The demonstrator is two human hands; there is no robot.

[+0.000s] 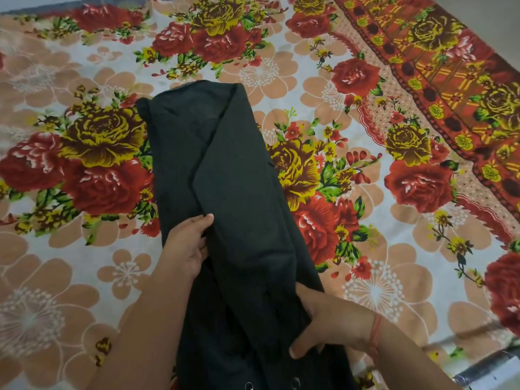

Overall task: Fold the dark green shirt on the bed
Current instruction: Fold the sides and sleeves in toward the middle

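The dark green shirt (225, 170) lies as a long narrow strip down the middle of the bed, its sides folded inward, one flap overlapping the other along a diagonal edge. My left hand (187, 244) rests on the shirt's left half, fingers tucked under the edge of the upper flap. My right hand (323, 326) grips the lower right part of the shirt, thumb on top and fingers under the cloth. The near end of the shirt runs out of the bottom of the view, with two small metal snaps showing there.
A floral bedsheet (84, 277) with red and yellow roses covers the bed. A red patterned border (439, 80) runs along the right side. The bed's edge shows at the lower right corner (484, 370).
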